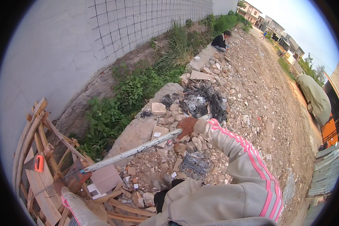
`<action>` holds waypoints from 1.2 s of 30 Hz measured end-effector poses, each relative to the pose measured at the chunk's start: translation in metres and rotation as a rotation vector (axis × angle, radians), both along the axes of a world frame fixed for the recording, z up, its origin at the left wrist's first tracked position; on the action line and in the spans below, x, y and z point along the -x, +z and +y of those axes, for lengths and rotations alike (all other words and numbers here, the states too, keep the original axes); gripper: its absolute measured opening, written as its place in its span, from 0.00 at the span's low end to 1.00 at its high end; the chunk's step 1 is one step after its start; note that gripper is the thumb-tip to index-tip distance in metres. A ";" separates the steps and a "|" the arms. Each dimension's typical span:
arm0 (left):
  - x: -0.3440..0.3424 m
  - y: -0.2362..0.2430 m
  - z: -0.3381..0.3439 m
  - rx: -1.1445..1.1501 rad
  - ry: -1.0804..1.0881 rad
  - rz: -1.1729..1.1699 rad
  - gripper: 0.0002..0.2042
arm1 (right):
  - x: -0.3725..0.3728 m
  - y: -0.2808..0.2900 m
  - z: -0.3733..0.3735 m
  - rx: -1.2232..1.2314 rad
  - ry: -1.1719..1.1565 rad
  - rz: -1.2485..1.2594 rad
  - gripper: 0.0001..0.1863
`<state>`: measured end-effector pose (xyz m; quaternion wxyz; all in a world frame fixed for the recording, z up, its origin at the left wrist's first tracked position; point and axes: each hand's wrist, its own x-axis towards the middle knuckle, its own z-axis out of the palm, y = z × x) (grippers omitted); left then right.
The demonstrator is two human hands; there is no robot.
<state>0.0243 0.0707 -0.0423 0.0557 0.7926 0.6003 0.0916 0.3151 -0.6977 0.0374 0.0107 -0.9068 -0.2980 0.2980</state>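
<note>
My right hand [187, 126] is closed around a long, worn white pipe [135, 149] near its far end. The pipe slants down to the left, above the rubble, to a blue-tipped end beside a woodpile. Low on the left, my left hand [59, 186] is by that end, next to a thin dark rod. Its fingers are too small and hidden to read. A handsaw with an orange handle [38, 163] lies on a wide board [43, 192] just beyond my left hand.
Timber [35, 128] leans against the white wall [45, 60]. Stirrup-like metal pieces [195, 165] lie on rubble beneath my right arm. Beyond are a charred ash patch [201, 101], weeds [133, 90], wire mesh [139, 22] and a seated person [219, 42]. A covered vehicle [314, 96] stands right.
</note>
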 end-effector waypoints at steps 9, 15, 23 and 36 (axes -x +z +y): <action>-0.007 0.021 -0.013 0.056 0.018 -0.007 0.23 | 0.016 -0.053 -0.077 -0.119 -0.042 -0.502 0.23; -0.009 0.025 -0.016 0.035 0.174 -0.042 0.20 | 0.066 -0.051 -0.070 -0.087 -0.127 -0.526 0.14; 0.002 0.034 -0.025 0.089 0.049 -0.028 0.22 | 0.159 -0.047 -0.081 -0.095 -0.240 -0.535 0.14; 0.020 0.029 -0.010 -0.073 -0.221 -0.025 0.18 | 0.439 -0.055 -0.015 -0.053 -0.637 -0.484 0.17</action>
